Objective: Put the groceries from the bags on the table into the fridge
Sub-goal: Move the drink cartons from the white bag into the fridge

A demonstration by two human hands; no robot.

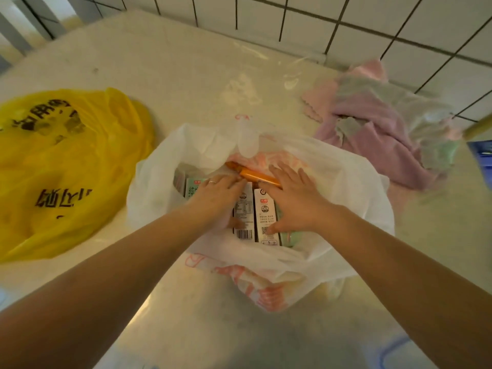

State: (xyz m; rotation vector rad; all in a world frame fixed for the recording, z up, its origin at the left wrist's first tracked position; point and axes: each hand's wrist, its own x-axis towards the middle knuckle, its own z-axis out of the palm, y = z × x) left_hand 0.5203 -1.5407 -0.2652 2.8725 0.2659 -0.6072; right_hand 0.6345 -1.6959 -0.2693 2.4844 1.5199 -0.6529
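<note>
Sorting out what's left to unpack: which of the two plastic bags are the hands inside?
The white bag, open, holding milk cartons; both hands reach into it. The yellow bag lies untouched, left.
</note>
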